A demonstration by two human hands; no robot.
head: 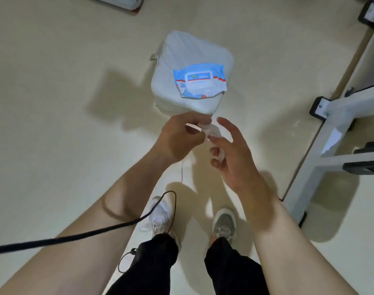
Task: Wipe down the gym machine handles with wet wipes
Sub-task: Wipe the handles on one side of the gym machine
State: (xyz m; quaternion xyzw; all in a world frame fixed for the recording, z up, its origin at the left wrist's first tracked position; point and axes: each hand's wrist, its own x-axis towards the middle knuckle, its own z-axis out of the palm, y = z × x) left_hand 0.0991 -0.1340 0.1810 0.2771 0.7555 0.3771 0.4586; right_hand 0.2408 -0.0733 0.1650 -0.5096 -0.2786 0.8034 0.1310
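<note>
A blue and white pack of wet wipes lies on top of a white padded stool in front of me. Just below the stool's near edge, my left hand pinches a crumpled white wet wipe. My right hand holds the other end of the wipe, with part of it wrapped around the curled lower fingers while the upper fingers are spread. No machine handle is in view.
A white gym machine frame with black feet stands on the right. Another piece of white equipment shows at the top edge. A black cable crosses my left forearm. My shoes stand on the beige floor.
</note>
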